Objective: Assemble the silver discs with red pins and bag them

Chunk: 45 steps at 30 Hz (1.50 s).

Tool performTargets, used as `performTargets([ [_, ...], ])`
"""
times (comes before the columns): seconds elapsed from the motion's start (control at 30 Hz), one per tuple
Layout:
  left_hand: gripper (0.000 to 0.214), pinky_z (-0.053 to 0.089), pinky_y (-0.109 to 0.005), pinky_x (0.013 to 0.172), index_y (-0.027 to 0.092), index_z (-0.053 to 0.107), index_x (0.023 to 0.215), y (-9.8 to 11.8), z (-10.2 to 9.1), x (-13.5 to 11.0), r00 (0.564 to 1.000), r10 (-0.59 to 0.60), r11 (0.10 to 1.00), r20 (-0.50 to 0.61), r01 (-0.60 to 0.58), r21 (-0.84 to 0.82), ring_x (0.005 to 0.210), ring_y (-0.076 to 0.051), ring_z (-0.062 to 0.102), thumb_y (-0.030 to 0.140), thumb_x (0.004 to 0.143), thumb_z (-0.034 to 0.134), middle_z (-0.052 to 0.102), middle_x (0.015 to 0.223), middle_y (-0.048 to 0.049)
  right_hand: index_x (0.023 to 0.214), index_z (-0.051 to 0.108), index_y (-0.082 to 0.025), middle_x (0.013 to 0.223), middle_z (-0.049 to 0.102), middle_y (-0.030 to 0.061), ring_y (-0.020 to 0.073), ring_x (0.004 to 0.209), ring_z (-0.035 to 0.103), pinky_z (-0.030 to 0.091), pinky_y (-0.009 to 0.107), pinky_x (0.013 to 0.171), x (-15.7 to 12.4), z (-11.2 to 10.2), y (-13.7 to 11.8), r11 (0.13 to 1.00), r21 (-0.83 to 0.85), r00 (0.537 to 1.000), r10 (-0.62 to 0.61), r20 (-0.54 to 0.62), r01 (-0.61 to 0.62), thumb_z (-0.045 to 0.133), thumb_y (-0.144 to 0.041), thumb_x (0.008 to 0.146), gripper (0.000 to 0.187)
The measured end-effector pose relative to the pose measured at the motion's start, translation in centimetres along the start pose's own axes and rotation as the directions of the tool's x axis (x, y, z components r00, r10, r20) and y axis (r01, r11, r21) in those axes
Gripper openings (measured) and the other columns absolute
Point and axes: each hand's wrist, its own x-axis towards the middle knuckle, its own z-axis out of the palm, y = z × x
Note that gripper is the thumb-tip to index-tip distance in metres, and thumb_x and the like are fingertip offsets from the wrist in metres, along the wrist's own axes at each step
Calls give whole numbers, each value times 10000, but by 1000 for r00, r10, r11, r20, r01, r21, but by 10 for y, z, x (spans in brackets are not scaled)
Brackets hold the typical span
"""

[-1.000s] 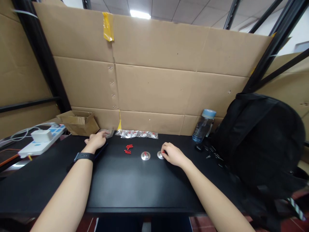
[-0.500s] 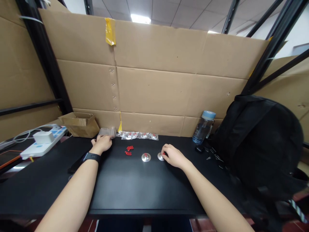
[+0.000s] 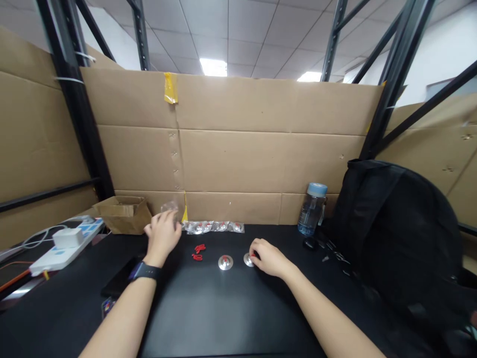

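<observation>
The left hand (image 3: 163,233) is raised above the counter (image 3: 223,318), with its fingers closed on a small clear bag (image 3: 169,208). The bag is blurred and its contents cannot be identified. A dark watch (image 3: 145,271) sits on the left wrist.

The right hand (image 3: 266,257) rests on the counter with its fingers curled narrow against the right edge of a metal disc (image 3: 248,259). A red speck shows at the fingertips. Whether the disc is gripped or only touched cannot be told.

A second disc (image 3: 225,262) lies just left of the first, apart from it. A few red pieces (image 3: 197,251) lie on the counter between the two hands.

A strip of bagged discs (image 3: 214,227) lies along the cardboard wall (image 3: 261,159), behind the red pieces.

At the far left stand an open box (image 3: 124,214) and a power strip (image 3: 63,243). To the right are a bottle (image 3: 312,209) and a black backpack (image 3: 402,238).
</observation>
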Motion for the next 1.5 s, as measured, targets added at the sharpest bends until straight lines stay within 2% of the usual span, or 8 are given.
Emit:
performTargets([
  [0.07, 426, 354, -498, 982, 225, 579, 1350, 34, -3, -10, 982, 186, 981, 45, -183, -60, 1289, -335, 427, 293, 947, 461, 573, 1420, -117, 869, 668, -203, 973, 643, 49, 191, 948, 604, 455, 280, 844, 0, 1, 1, 1000, 13, 1000, 0, -2, 0, 601, -190, 886, 70],
  [0.17, 398, 308, -503, 1038, 256, 570, 1362, 82, 0, -31, 885, 452, 887, 109, -433, -161, 1310, -311, 421, 334, 992, 448, 579, 1423, -86, 873, 670, -201, 989, 643, 51, 192, 950, 605, 455, 281, 842, 0, 2, 2, 1000, 13, 1000, 6, 2, -6, 612, -195, 884, 60],
  [0.3, 415, 319, -467, 1038, 269, 588, 1342, 121, 6, -61, 721, 676, 723, 155, -607, -331, 1288, -282, 440, 460, 1026, 400, 616, 1363, -78, 873, 664, -201, 994, 648, 51, 200, 967, 602, 459, 285, 839, 0, 2, 2, 1000, 10, 1000, 5, -7, -5, 613, -199, 884, 52],
  [0.4, 448, 339, -451, 1003, 253, 596, 1335, 130, 10, -74, 663, 726, 673, 183, -631, -386, 1235, -277, 475, 495, 1030, 372, 636, 1311, -96, 873, 658, -204, 997, 655, 50, 206, 984, 599, 461, 291, 848, 0, 2, 1, 1000, 13, 1000, 1, -11, -1, 613, -204, 884, 47],
  [0.67, 375, 315, -456, 998, 244, 635, 1257, 120, 11, -67, 692, 685, 718, 228, -590, -368, 1230, -294, 472, 460, 1007, 459, 657, 1262, -89, 880, 667, -198, 1001, 654, 57, 205, 971, 599, 457, 287, 835, -1, -2, -2, 1000, -9, 1000, 0, 5, 0, 598, -214, 895, 72],
  [1.0, 174, 289, -394, 854, 276, 730, 820, 109, -10, -56, 574, 739, 674, 353, -619, -404, 924, -214, 582, 203, 916, 605, 700, 810, -9, 874, 660, -192, 978, 657, 63, 214, 943, 594, 437, 292, 813, 1, -2, -3, 997, -78, 999, -11, 32, 14, 579, -167, 891, 87],
  [1.33, 172, 327, -474, 900, 207, 679, 796, 111, -8, -57, 638, 691, 720, 340, -649, -247, 936, -243, 563, 184, 938, 586, 676, 854, -43, 892, 620, -187, 977, 630, 74, 219, 917, 576, 460, 313, 807, -1, -3, -5, 989, -125, 996, -72, 46, 77, 550, -176, 920, 76],
  [1.5, 121, 328, -514, 969, 213, 668, 807, 111, -8, -59, 681, 702, 712, 208, -661, -237, 1220, -315, 476, 147, 897, 625, 640, 1187, -70, 876, 620, -191, 1153, 601, 92, 234, 1047, 565, 476, 354, 925, -2, -2, -6, 993, -42, 993, -111, -31, 109, 561, -167, 918, 76],
])
